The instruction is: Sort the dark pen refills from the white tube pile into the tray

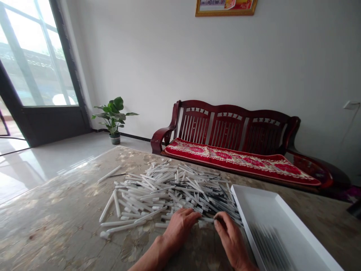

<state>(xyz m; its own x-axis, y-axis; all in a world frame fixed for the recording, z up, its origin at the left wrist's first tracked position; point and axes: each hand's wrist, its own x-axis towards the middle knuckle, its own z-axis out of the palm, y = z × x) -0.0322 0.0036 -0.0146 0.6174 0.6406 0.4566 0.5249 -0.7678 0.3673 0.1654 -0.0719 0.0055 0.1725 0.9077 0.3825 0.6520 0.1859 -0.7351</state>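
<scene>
I can read no words, numbers or brands from here, not even on the gold-framed rectangular picture (225, 5) hanging on the far white wall (141, 56).

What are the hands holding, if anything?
Left hand: curled; whether it's holding anything can't be told.
Right hand: curled at a white tube's end; grip unclear.
</scene>
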